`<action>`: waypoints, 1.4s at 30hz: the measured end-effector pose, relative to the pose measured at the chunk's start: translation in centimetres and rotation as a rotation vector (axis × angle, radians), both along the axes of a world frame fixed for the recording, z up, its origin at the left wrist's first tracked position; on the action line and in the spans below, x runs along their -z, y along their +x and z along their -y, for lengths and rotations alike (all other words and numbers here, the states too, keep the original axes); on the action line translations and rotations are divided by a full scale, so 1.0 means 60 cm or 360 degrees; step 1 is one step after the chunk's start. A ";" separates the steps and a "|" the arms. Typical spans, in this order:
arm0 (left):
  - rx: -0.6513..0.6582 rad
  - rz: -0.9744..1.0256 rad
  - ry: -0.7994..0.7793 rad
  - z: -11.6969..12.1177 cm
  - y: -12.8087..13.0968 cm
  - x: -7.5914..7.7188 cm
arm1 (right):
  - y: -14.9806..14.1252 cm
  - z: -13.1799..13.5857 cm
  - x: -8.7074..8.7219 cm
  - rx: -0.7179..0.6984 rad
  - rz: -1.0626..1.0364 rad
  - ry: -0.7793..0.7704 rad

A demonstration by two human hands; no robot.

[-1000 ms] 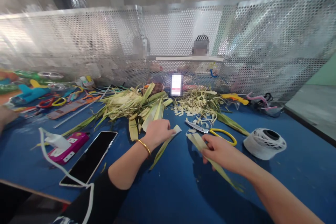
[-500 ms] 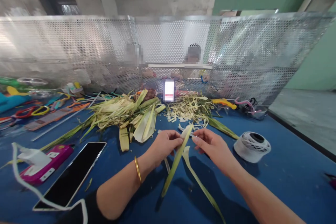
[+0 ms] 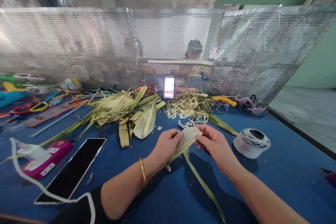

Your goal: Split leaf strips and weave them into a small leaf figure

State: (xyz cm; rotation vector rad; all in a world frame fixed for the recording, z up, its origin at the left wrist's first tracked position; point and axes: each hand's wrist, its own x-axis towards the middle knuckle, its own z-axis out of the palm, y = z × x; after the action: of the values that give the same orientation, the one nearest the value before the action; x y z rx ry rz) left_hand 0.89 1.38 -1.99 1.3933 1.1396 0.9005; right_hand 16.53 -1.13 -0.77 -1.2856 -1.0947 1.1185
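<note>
My left hand (image 3: 169, 145) pinches the left side of a pale green corn husk strip (image 3: 189, 135) over the blue table. The far end of that strip is spread wide, and my right hand (image 3: 214, 143) pinches its right corner. A second narrow husk strip (image 3: 202, 174) trails from below the hands toward the front; whether a finger grips it I cannot tell. Behind the hands shows a bit of scissors blade (image 3: 181, 125), the rest hidden. Close to my left hand lies a wide husk piece (image 3: 145, 122).
A heap of husks (image 3: 112, 106) and shredded bits (image 3: 195, 105) lie at the back. White thread spool (image 3: 252, 143) stands right. Left are a phone (image 3: 75, 169), a magenta power strip (image 3: 48, 159) and a white cable (image 3: 88, 197). A perforated metal screen (image 3: 168, 28) borders the back, people behind it.
My hands, apart one second ago with a husk strip at each, have come together at the middle. Since half a second ago the held strip has turned from steep to flatter, its wide end spread.
</note>
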 end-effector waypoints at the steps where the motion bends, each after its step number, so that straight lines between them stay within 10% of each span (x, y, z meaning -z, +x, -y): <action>1: -0.0028 -0.0006 0.0035 0.001 0.001 0.000 | -0.001 -0.001 0.002 0.0024 -0.0016 -0.0019; 15: 0.0055 0.0219 -0.0328 0.013 0.008 -0.013 | 0.002 0.010 0.005 -0.0338 0.0059 0.0308; 21: 0.0455 0.0462 -0.0742 0.004 -0.007 -0.020 | 0.018 0.000 0.000 -0.0325 0.0376 0.0526; 26: 0.0732 0.0675 -0.1212 0.008 -0.002 -0.021 | 0.005 0.005 0.002 -0.0476 -0.0058 0.0228; 33: 0.0135 0.0540 -0.0420 0.030 0.012 -0.017 | 0.001 0.011 -0.004 -0.0304 0.0015 0.0146; 42: 0.0079 0.0457 -0.0278 0.029 0.005 -0.028 | -0.011 0.007 0.003 -0.0212 0.0143 -0.0002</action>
State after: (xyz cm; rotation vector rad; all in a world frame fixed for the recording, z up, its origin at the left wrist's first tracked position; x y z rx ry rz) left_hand 1.22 -0.37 -0.28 1.1056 0.9374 0.9094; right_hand 15.89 -1.52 -0.94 -1.2897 -1.2621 1.1691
